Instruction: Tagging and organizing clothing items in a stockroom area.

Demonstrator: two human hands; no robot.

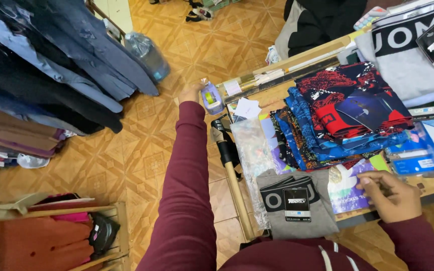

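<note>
Cluttered wooden table (pixel 430 186), left hand (pixel 193 93) gripping lilac tape dispenser (pixel 211 98)

a shop with a shiny orange floor

the floor (pixel 141 150) has orange-brown tiles with star shapes, and light shines on them. dark coats and shirts (pixel 41 65) hang on the left. a wooden crate (pixel 119 231) sits low in the corner. a wooden table (pixel 297 55) stands on the right. a big water bottle (pixel 149 52) lies on the floor
</note>
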